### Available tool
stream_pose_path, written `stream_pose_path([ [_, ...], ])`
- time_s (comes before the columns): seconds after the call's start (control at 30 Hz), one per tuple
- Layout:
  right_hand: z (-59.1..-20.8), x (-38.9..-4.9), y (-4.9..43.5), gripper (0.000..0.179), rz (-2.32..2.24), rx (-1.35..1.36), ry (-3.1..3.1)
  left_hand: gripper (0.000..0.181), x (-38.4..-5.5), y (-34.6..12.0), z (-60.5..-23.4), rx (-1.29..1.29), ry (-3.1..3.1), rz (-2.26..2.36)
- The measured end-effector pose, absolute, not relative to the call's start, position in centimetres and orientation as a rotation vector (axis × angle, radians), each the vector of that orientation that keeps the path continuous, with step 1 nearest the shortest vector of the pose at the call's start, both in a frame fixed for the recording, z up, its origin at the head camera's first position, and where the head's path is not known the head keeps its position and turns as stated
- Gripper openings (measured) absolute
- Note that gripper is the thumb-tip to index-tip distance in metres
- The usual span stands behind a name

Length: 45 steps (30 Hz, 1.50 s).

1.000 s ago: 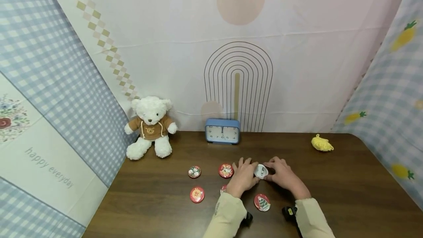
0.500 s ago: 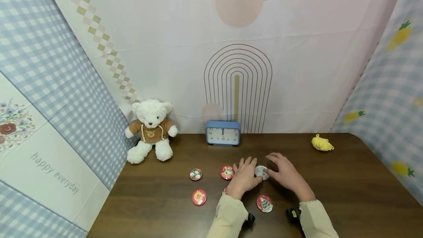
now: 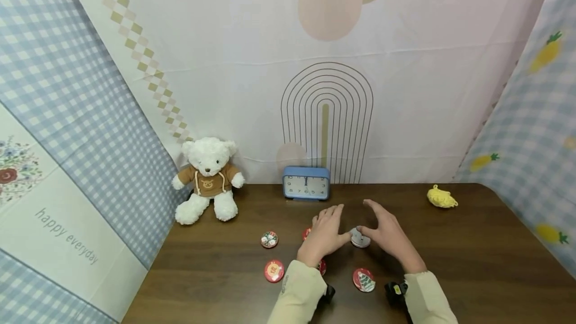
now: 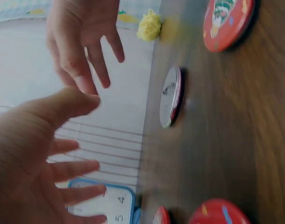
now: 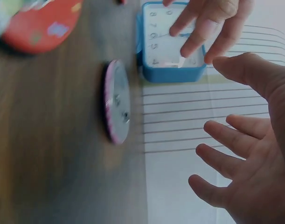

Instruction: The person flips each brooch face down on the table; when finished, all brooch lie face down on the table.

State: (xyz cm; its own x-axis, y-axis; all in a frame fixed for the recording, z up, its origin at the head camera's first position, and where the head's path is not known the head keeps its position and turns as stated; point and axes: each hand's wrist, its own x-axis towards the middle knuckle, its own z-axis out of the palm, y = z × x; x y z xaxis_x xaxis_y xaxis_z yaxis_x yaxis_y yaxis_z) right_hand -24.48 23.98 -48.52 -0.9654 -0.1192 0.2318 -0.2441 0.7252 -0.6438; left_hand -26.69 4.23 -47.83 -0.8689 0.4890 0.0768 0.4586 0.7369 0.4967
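Observation:
A round pin-back button badge (image 3: pixel 361 239) lies face down on the wooden table, its silvery back and pin showing. My left hand (image 3: pixel 325 234) hovers to its left with spread fingers, and my right hand (image 3: pixel 390 235) hovers to its right in the same way. Both wrist views show a gap between the hands and this badge (image 5: pixel 118 102). Nearer me lies a red badge with a Christmas tree (image 3: pixel 363 280). Two more red badges, one by the far side (image 3: pixel 307 234) and one by the wrist (image 3: pixel 322 267), are partly hidden behind my left hand and arm.
Farther left lie a red badge with a gold design (image 3: pixel 274 270) and a small patterned badge (image 3: pixel 269 239). Along the back stand a white teddy bear (image 3: pixel 210 179), a blue clock (image 3: pixel 306 184) and a yellow yarn bundle (image 3: pixel 441 197). A cloth backdrop hangs behind.
Both hands held the badge a second ago; it was tilted, then lowered flat onto the table. Now they have let go, lifted and parted, with the left hand shifting slightly left.

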Motion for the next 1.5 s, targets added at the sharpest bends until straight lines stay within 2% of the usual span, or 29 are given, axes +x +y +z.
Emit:
stream_pose_path([
  [0.27, -47.0, -24.5, 22.5, 0.072, 1.174, 0.188, -2.753, 0.076, -26.6, 2.8, -47.3, 0.809, 2.876, 0.927],
  [0.53, -46.6, -24.2, 20.2, 0.069, 1.200, 0.205, -2.732, 0.077, -26.6, 0.5, -47.4, 0.747, 2.924, 1.006],
  [0.9, -46.8, -25.0, 17.6, 0.063, 1.175, 0.295, -2.709, 0.080, -27.3, -2.9, -47.4, 0.707, 2.954, 0.973],
  [1.23, -47.7, -25.7, 15.2, 0.072, 1.208, 0.277, -2.795, 0.083, -27.5, -4.6, -47.8, 0.624, 2.925, 0.932],
  [1.5, -48.8, -26.5, 13.7, 0.073, 1.051, 0.328, -2.888, 0.088, -27.6, -4.9, -48.4, 0.578, 2.901, 0.879],
])
